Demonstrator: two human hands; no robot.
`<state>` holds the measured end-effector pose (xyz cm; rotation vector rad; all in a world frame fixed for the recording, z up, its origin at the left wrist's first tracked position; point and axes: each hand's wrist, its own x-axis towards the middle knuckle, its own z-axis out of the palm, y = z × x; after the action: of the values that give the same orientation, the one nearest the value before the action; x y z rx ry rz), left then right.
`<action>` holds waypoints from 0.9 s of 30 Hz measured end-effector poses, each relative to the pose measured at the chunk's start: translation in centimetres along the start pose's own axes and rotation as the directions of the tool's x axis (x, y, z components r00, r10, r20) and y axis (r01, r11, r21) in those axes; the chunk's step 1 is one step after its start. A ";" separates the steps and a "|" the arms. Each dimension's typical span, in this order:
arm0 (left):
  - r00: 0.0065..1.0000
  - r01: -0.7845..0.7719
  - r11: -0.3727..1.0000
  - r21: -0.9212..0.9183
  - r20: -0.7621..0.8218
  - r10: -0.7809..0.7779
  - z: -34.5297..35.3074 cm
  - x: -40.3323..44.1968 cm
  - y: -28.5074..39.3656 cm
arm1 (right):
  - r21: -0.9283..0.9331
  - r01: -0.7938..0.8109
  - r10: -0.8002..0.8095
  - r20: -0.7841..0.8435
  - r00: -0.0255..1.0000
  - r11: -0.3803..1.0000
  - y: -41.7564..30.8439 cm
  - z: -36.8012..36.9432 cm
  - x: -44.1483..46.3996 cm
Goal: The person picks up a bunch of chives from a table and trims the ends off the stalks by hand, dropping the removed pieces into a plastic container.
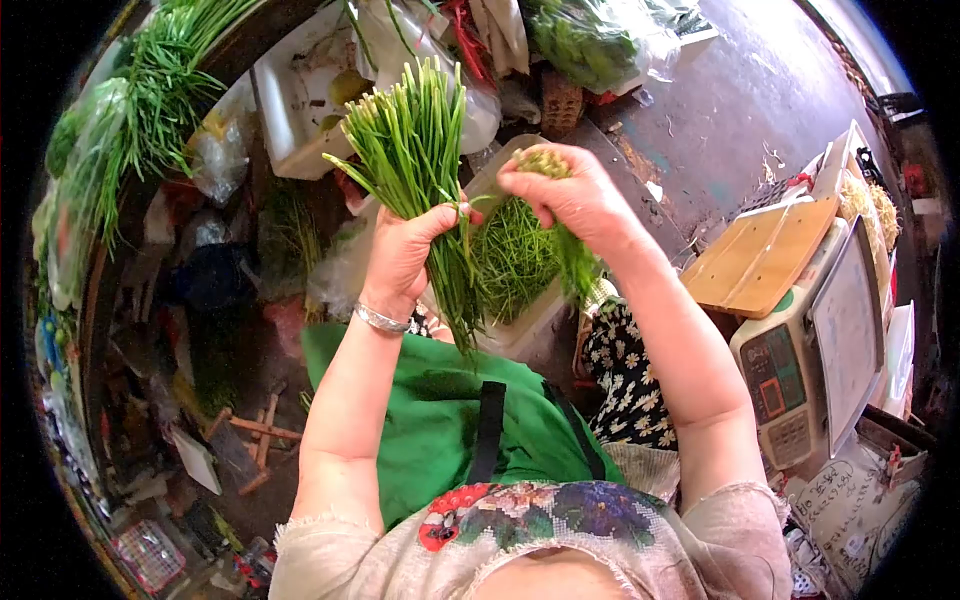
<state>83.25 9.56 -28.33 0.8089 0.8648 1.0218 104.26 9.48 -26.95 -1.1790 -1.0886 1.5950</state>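
My left hand (405,250) is wrapped round a thick bunch of chives (415,150), cut ends up and thin leaves hanging below the fist. My right hand (570,195) is closed round a smaller bunch of thin greens (572,262), which looks like chives and is smeared by motion. One end sticks out above its fingers, and the rest hangs under the palm. Below and between the hands stands a pale plastic box (530,325) with loose green stalks (515,260) inside. A green apron (420,420) covers my lap.
To the right stands a weighing scale (780,380) with a wooden board (765,255) beside it. A white foam box (290,120) sits at the upper left. Leafy greens (150,120) lie along the left edge, and bagged greens (585,45) at the top.
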 end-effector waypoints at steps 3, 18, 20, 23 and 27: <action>0.998 -0.051 0.999 0.013 0.032 0.051 1.2 -0.2 0.3 | 0.137 0.007 -0.014 0.052 0.999 0.991 1.3 1.6 0.0; 0.999 0.011 0.996 0.087 -0.032 -0.008 1.0 -0.9 0.9 | 0.554 0.085 -0.023 -0.118 0.993 0.828 0.3 -2.1 1.5; 0.999 0.038 0.997 0.071 -0.030 -0.036 1.0 -0.9 1.0 | 0.606 0.079 -0.047 -0.068 0.997 0.792 0.0 -2.7 1.4; 0.999 0.041 0.997 0.064 -0.029 -0.039 1.0 -0.9 1.1 | 0.681 0.039 0.043 -0.104 0.994 0.731 -0.9 -2.7 0.8; 0.998 -0.019 0.994 0.108 0.061 0.013 0.5 -0.6 0.8 | 0.607 0.156 -0.052 -0.186 0.981 0.779 -0.9 -4.3 0.9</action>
<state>83.23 9.19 -27.26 0.9357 0.8695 0.9659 108.42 11.25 -27.10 -0.7584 -0.4413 1.5637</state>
